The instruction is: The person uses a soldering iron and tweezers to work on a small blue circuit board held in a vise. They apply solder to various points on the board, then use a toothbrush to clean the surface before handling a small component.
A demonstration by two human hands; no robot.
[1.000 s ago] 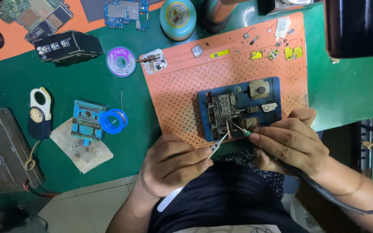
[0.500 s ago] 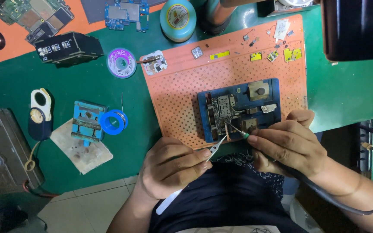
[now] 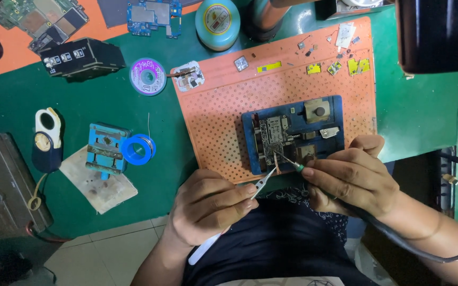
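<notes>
A small circuit board (image 3: 272, 139) sits clamped in a blue holder (image 3: 292, 132) on an orange perforated mat (image 3: 223, 116). My left hand (image 3: 208, 206) grips metal tweezers (image 3: 265, 180), with the tips touching the board's lower edge. My right hand (image 3: 353, 177) holds a soldering iron (image 3: 290, 161) with a green collar, its tip meeting the tweezers' tips at the board. A dark cable (image 3: 414, 246) runs back from the iron past my right wrist.
A blue solder spool (image 3: 138, 149) and blue vise (image 3: 106, 151) lie left on the green table. A purple wick reel (image 3: 148, 77), black box (image 3: 80, 57), teal round tin (image 3: 217, 21), spare boards (image 3: 152, 13) and small yellow parts (image 3: 345, 66) sit at the back. A dark object (image 3: 438, 32) looms upper right.
Both tool tips have stayed on the board's lower edge; my hands shifted only very slightly.
</notes>
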